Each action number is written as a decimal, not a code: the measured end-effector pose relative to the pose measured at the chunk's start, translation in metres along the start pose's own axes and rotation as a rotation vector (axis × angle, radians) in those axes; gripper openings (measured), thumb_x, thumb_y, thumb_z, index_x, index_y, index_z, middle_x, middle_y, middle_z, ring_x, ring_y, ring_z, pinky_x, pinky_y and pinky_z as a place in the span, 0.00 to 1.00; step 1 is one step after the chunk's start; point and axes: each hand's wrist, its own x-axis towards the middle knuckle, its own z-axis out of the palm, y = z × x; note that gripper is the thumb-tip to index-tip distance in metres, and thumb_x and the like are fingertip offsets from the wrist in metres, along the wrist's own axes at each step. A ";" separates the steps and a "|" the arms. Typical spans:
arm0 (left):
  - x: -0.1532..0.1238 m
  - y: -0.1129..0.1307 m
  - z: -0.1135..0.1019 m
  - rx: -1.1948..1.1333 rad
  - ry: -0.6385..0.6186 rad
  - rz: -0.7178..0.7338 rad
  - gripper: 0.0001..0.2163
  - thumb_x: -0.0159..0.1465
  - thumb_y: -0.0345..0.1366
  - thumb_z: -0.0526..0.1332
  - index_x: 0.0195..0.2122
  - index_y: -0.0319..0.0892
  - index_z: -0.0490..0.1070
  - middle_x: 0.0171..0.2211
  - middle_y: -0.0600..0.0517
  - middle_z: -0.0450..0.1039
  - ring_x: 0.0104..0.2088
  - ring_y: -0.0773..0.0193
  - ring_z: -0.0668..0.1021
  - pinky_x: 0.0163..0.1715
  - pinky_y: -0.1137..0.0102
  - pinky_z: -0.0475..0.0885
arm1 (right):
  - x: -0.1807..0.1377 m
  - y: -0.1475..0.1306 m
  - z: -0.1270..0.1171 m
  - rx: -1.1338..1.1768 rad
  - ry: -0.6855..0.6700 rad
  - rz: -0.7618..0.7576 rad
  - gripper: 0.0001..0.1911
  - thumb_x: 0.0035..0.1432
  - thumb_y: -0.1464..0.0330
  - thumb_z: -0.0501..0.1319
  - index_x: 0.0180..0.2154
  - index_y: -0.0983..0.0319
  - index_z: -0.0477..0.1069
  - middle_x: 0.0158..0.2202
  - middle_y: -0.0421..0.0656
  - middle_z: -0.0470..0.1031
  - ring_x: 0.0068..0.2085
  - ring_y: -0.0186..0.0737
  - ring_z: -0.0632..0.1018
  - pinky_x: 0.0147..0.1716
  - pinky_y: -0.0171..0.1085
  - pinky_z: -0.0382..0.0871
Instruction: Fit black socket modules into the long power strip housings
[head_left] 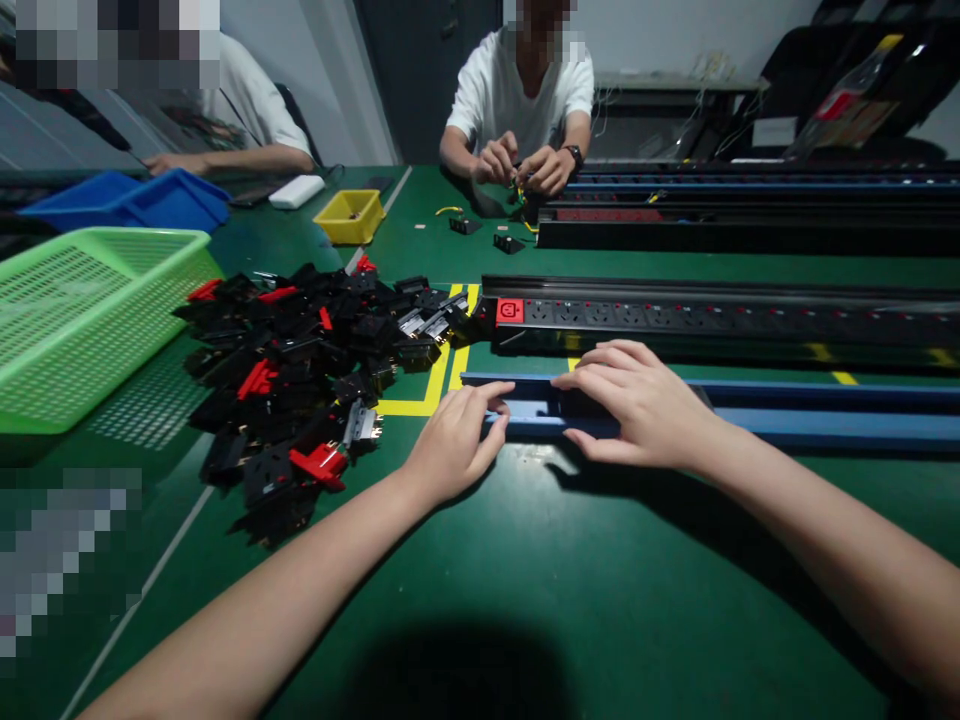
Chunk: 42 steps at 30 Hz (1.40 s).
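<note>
A long blue metal channel point(840, 425) lies along the green table in front of me. My left hand point(459, 440) grips its left end, thumb on the near wall and fingers over the far wall. My right hand point(637, 405) straddles the channel a little further right, thumb at the near side and fingertips at the far side. Between its thumb and fingers is a black socket module point(589, 402) sitting in the channel, mostly hidden by the hand. To the left lies a heap of loose black, red and grey socket modules point(300, 335).
Behind the channel lies a black power strip point(637, 315) with a red socket at its left end. A green basket point(97, 330), blue bins point(127, 205) and a yellow bin point(349, 218) stand left. Across the table a co-worker point(525, 100) handles small wires; another person point(255, 110) sits left.
</note>
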 end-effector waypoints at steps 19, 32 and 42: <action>0.001 0.001 0.001 -0.075 0.019 -0.054 0.19 0.69 0.34 0.55 0.60 0.42 0.58 0.42 0.48 0.76 0.47 0.57 0.77 0.52 0.59 0.69 | -0.011 0.015 0.015 0.081 -0.141 -0.049 0.37 0.59 0.54 0.62 0.66 0.56 0.57 0.68 0.57 0.56 0.65 0.59 0.64 0.57 0.56 0.61; 0.001 -0.002 0.002 -0.161 0.033 -0.118 0.19 0.69 0.35 0.55 0.60 0.41 0.58 0.42 0.47 0.77 0.47 0.58 0.77 0.52 0.59 0.69 | -0.008 0.011 0.020 -0.077 -0.228 -0.018 0.24 0.62 0.58 0.60 0.57 0.59 0.66 0.57 0.55 0.69 0.50 0.53 0.75 0.47 0.48 0.69; 0.004 0.003 -0.002 0.048 0.095 -0.263 0.15 0.69 0.38 0.54 0.55 0.41 0.62 0.38 0.50 0.75 0.45 0.57 0.75 0.50 0.59 0.63 | -0.010 0.009 0.026 -0.187 -0.187 -0.024 0.24 0.60 0.57 0.61 0.55 0.60 0.68 0.58 0.56 0.69 0.50 0.54 0.75 0.46 0.47 0.70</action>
